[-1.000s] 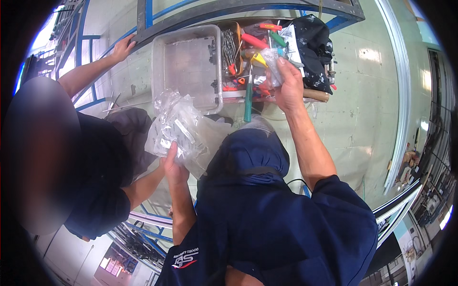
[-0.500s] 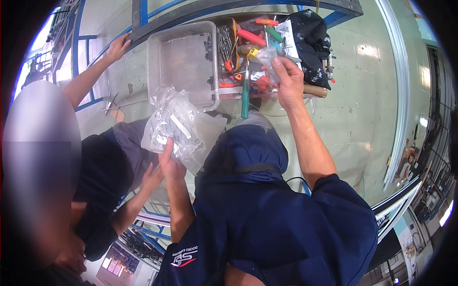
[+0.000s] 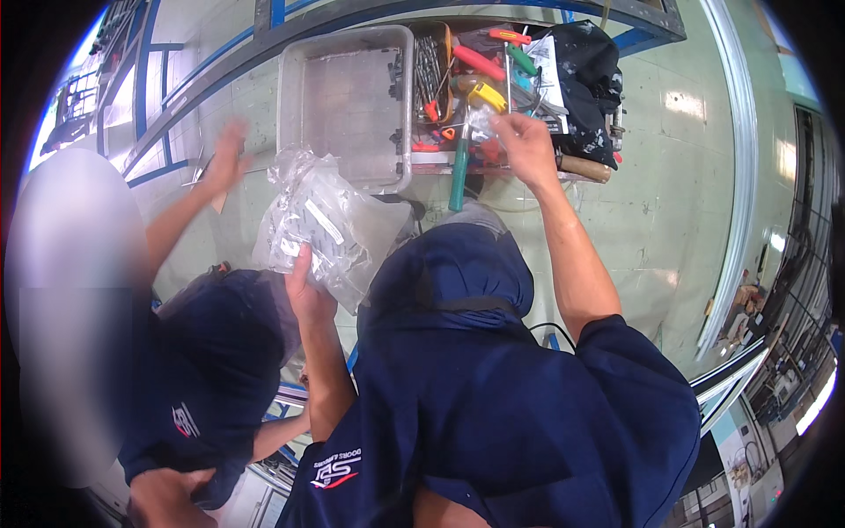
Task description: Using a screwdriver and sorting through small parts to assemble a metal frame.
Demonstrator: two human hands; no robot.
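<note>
My left hand (image 3: pixel 310 295) grips a large clear plastic bag (image 3: pixel 352 251) by its lower left part, the thumb on top; small white-labelled packets show inside. Over the tool tray (image 3: pixel 422 167), my right hand (image 3: pixel 528 150) pinches a small clear plastic bag (image 3: pixel 481 123), which hangs among the tools. Beside that bag lie a yellow-handled tool (image 3: pixel 487 97) and a green-handled screwdriver (image 3: pixel 459 172), whose handle sticks out over the tray's near edge. A grey plastic bin (image 3: pixel 345 97), with small dark pieces along its right wall, stands left of the tools.
Drill bits (image 3: pixel 429 75) fill a holder beside the bin. A black cloth (image 3: pixel 581 88) lies at the tray's right end. Behind runs a blue and grey metal frame (image 3: pixel 352 16). At left, a co-worker's blurred hand (image 3: pixel 227 158) reaches over the floor.
My right hand has shifted slightly down and left, with the small bag lower among the tools. The co-worker's hand has let go of the metal frame and pulled back; their body has shifted nearer.
</note>
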